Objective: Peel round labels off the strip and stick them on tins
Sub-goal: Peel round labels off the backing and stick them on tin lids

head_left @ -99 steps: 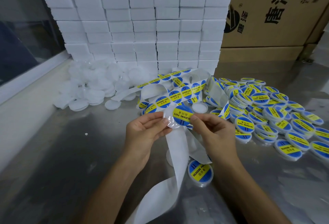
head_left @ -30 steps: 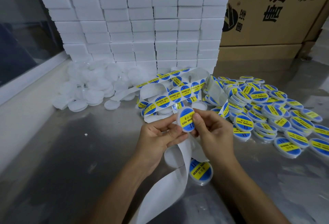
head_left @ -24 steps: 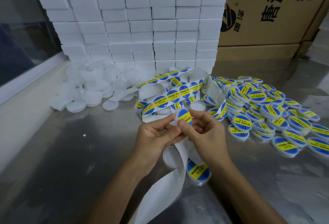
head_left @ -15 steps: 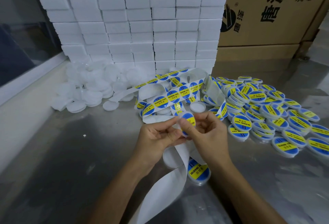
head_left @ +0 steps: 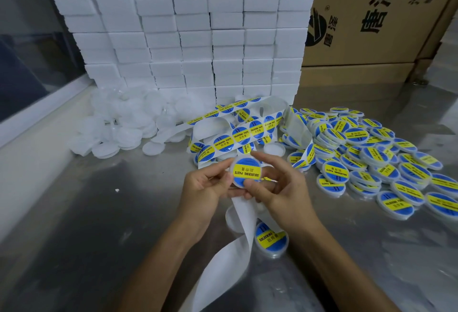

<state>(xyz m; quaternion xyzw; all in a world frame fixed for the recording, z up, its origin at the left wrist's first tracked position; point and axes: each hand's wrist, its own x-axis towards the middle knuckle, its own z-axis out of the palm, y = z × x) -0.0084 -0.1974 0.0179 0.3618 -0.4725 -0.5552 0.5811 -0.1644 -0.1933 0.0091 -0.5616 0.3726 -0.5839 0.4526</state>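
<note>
Now the tin (head_left: pixel 246 172) sits up between both hands, label (head_left: pixel 246 171) facing the camera, its yellow band running across from about 9 to 3 o'clock with a slight dip to the right. Left hand (head_left: pixel 205 187) pinches the tin's rim at the 9 o'clock side, thumb and fingertips curled onto the edge. Right hand (head_left: pixel 277 187) has it from 5 o'clock, thumb pressed on the lower rim, while the index finger arches over toward 1 o'clock; whether that fingertip actually touches the rim is hard to tell from here. So the tin lies dead centre, equally near both hands, and the label looks seated already. What the next move turns on, I'd say: the pile of finished tins (head_left: pixel 371 158) lies out at 3 o'clock of the hands, on the right hand's side, so that hand is the natural one to carry it off. The strip (head_left: pixel 238 135) with fresh labels waits just beyond the tin at 12 o'clock, its bare backing (head_left: pixel 238 237) trailing down under the wrists toward 6. Unlabelled tins (head_left: pixel 119 128) are heaped at 10 o'clock on the surface (head_left: pixel 99 237), left hand's reach.
</note>
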